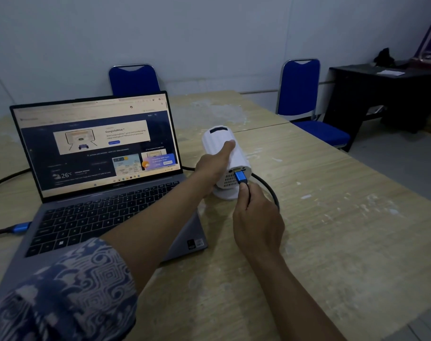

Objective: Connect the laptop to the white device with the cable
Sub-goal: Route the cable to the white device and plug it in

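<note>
While the left hand (215, 161) wraps the side of the white device (225, 153), thumb laid along its top, the right hand (257, 221) pinches the blue plug (241, 177) of the cable (268, 190) between thumb and fingers; plug tip sits at the port on the device's near face — whether fully seated, cannot tell. White device stands on its round foot on the table (345, 230), just right of the laptop (106, 193), body tilted, lens end pointing away. Cable is black; it loops from the plug around the right of the device, passes behind the laptop screen and reappears at the far left of the table; a second blue plug (20, 228) is at the laptop's left edge, appears inserted. Laptop is open, screen lit with a browser page and a weather tile reading 26°C; the left forearm, in a blue-and-white patterned sleeve (69, 291), crosses above its keyboard. Table surface — pale wood grain with white scuffs. Two blue chairs (299, 89) stand at the far side; a dark desk (381, 94) is at right against the wall.
</note>
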`<move>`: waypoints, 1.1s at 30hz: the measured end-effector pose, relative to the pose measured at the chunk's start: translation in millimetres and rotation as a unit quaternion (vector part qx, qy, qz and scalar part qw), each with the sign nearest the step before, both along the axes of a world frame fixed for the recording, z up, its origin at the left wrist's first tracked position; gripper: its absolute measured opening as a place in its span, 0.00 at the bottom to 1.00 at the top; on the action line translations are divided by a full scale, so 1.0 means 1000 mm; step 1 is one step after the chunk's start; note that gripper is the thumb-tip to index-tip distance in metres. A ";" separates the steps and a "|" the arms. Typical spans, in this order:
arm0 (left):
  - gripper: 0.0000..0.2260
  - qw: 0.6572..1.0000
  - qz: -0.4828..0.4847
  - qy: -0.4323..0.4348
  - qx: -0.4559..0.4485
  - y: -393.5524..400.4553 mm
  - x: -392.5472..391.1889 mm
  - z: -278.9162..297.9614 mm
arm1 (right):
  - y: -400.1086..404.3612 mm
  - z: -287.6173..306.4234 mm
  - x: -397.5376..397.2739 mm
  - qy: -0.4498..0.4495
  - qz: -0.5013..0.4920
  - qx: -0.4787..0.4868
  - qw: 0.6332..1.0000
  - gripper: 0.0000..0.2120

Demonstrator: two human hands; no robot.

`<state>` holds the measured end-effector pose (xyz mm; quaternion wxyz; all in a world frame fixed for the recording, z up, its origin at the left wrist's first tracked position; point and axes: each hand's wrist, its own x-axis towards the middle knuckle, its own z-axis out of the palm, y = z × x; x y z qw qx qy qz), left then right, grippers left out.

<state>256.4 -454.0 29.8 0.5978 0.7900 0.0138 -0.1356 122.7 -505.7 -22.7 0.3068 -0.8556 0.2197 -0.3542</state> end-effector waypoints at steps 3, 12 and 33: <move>0.36 1.000 -0.005 0.006 -0.003 0.001 0.000 0.000 | 0.001 0.000 0.000 0.001 0.002 0.001 1.000 0.16; 0.35 1.000 -0.018 -0.006 0.003 0.003 0.001 -0.002 | 0.001 0.000 -0.001 -0.004 -0.001 -0.006 1.000 0.15; 0.38 0.999 -0.018 -0.027 -0.002 0.004 -0.012 0.000 | -0.001 -0.005 0.005 -0.010 0.006 -0.025 1.000 0.19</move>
